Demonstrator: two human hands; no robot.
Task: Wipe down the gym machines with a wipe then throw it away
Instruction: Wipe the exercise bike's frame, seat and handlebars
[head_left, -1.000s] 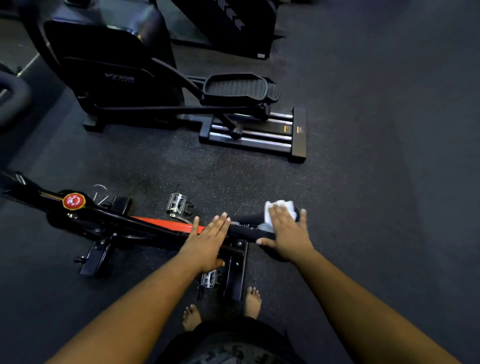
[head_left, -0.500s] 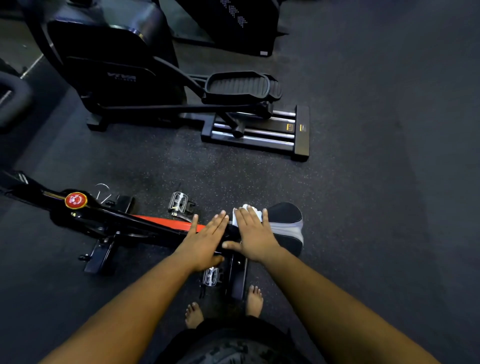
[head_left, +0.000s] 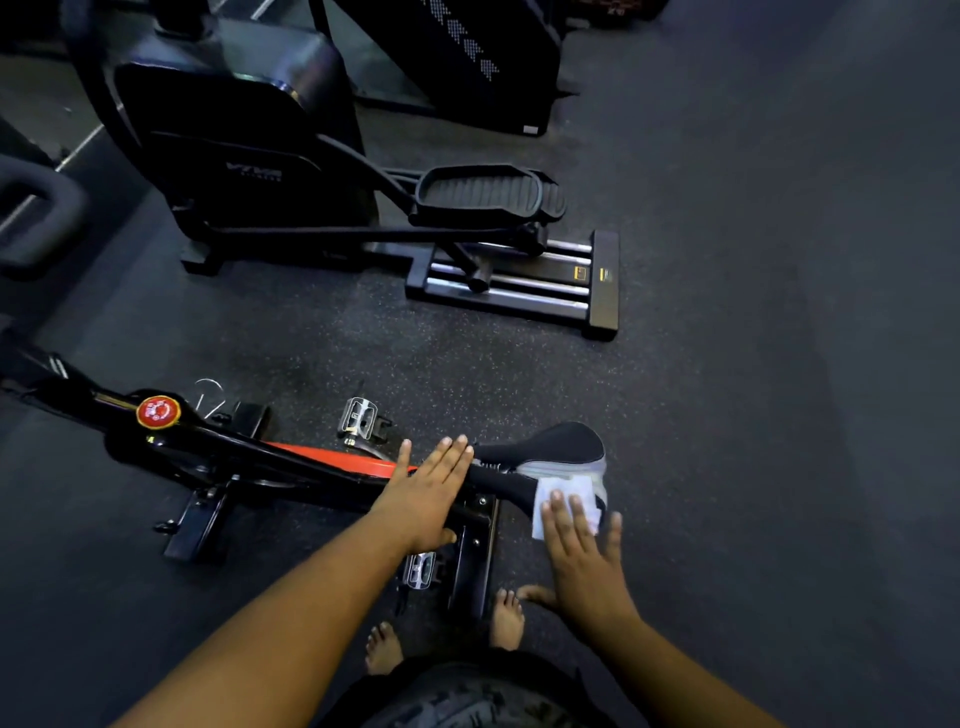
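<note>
Lighting is dim throughout, with a cool bluish cast over the rubber floor (head_left: 727, 364). The brightest zone is the speckled floor patch at centre; brightness falls off sharply toward all 4 corners, which are near black. Soft highlights sit on the top of the elliptical housing (head_left: 270, 67) and its chrome rails (head_left: 519, 283), indicating overhead light from the far side. Shadows are soft-edged, with no harsh glare. The white wipe (head_left: 563, 496) is the only near-overexposed area. Wide-angle distortion bends the edges. Fingertips of the right hand (head_left: 587, 566) show slight motion blur; dark machine detail is muddy.
</note>
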